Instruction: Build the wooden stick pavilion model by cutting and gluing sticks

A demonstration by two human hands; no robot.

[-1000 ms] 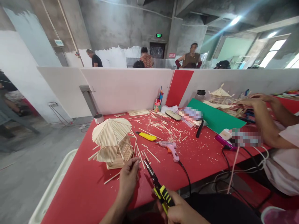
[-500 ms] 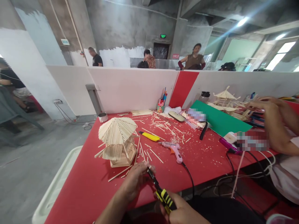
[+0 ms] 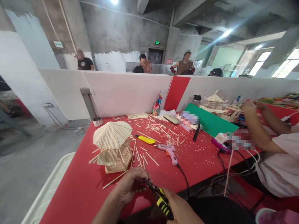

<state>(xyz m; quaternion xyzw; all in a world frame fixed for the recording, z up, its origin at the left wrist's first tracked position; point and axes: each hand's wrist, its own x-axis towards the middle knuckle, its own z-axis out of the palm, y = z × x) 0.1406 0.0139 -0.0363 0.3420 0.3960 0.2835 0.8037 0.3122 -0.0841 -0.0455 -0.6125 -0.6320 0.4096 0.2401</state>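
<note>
Pliers point(image 3: 161, 200) at left fingertips, likely mid-step on a small piece

Holding the pliers by the handles in the right hand point(image 3: 181, 205), palm and fingers clamped around them. Meeting the nose with the left hand point(image 3: 133, 183), fingers curled close together — cannot tell of anything pinched there, too small and too hidden. Looks like a squeezing or trimming step, judging by the pose alone.

Just beyond the left hand and to its left, stick house point(image 3: 112, 140), upright on the red table point(image 3: 77, 189), touching neither hand. Straight ahead of the grip, loose sticks point(image 3: 153, 158); farther out, yellow knife point(image 3: 146, 140), with glue gun point(image 3: 169, 151) to its right.

Calls next for steady left fingertips, clear of the jaws — and an even squeeze from the right.
</note>
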